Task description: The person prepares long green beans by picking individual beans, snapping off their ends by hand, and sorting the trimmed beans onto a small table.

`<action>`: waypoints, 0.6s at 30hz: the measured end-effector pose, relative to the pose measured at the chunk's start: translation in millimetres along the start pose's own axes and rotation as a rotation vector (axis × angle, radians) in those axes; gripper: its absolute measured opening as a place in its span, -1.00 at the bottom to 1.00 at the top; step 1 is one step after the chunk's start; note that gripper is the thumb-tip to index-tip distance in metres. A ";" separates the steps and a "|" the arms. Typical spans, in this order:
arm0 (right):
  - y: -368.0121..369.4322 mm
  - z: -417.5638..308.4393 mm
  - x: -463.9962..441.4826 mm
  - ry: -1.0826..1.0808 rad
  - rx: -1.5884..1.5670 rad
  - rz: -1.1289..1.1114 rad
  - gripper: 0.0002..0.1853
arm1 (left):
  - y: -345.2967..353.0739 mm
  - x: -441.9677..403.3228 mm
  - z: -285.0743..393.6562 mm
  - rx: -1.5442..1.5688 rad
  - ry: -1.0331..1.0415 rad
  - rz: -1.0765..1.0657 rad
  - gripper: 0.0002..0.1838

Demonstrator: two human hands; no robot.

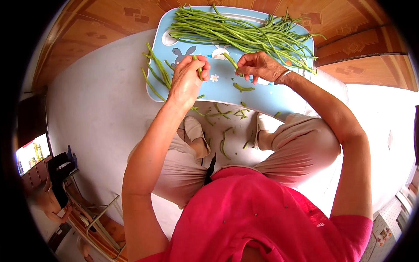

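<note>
Over the light blue low table (270, 96), my left hand (189, 78) is closed on a short piece of green bean (198, 69). My right hand (259, 66) pinches another bean piece (230, 62) that points up and to the left. A large pile of long green beans (235, 32) lies across the far side of the table. Several loose beans (159, 72) rest at the table's left edge, partly behind my left hand. Broken pieces (243, 87) lie on the table below my right hand.
Bean scraps (224, 144) are scattered on the pale floor (91, 100) between my feet. Wooden panels (366, 56) stand behind the table. At the lower left are a metal-framed chair (102, 214), a lit screen (34, 153) and another person (50, 203).
</note>
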State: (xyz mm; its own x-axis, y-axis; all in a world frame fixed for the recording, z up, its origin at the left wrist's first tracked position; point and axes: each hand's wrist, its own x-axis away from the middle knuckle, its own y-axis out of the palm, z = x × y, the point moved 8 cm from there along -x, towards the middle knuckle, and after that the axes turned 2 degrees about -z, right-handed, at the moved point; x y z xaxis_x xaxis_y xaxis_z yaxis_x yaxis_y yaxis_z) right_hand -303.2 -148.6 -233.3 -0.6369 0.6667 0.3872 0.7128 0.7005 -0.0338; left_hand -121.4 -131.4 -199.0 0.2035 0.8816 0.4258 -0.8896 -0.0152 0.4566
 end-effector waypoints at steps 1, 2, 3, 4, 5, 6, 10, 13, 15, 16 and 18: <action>0.4 -6.3 2.9 -0.015 -0.043 -0.007 -0.80 | 2.7 1.2 -1.4 -0.015 -0.001 -0.005 -0.93; 0.7 -10.3 4.9 -0.013 -0.063 -0.016 -0.80 | 5.8 2.1 -2.0 -0.057 0.002 -0.012 -0.92; 0.6 -13.7 5.8 -0.027 -0.065 -0.019 -0.80 | 9.3 2.9 -2.5 -0.100 0.004 -0.019 -0.91; 0.5 -16.3 6.5 -0.041 -0.067 -0.023 -0.80 | 12.2 3.8 -3.0 -0.143 0.007 -0.025 -0.91; 0.9 -19.9 7.3 -0.055 -0.070 -0.026 -0.81 | 15.3 4.8 -4.0 -0.162 0.001 -0.039 -0.89; 1.3 -22.7 8.4 -0.060 -0.076 -0.023 -0.82 | 18.1 5.8 -5.1 -0.181 -0.006 -0.053 -0.88; 3.6 -32.1 11.7 -0.084 -0.096 -0.017 -0.85 | 20.4 3.2 -7.2 -0.183 -0.015 -0.086 -0.84; 2.6 -30.9 12.4 -0.096 -0.104 -0.022 -0.86 | 19.2 1.0 -6.2 -0.189 -0.008 -0.085 -0.85; 2.3 -27.8 11.4 -0.103 -0.102 -0.021 -0.84 | 18.7 1.6 -6.5 -0.209 -0.008 -0.086 -0.85; 1.0 -25.7 10.8 -0.107 -0.099 -0.018 -0.82 | 18.8 1.7 -6.7 -0.218 -0.009 -0.087 -0.85; -1.0 -22.6 11.0 -0.105 -0.074 -0.004 -0.80 | 18.9 2.0 -8.3 -0.227 -0.015 -0.086 -0.85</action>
State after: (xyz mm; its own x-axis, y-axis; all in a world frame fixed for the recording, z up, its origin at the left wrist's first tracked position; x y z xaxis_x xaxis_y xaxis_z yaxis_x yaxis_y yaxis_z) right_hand -304.3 -147.7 -208.2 -0.6647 0.6894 0.2880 0.7271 0.6855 0.0373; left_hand -141.2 -126.0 -196.1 0.2871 0.8680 0.4052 -0.9375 0.1678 0.3047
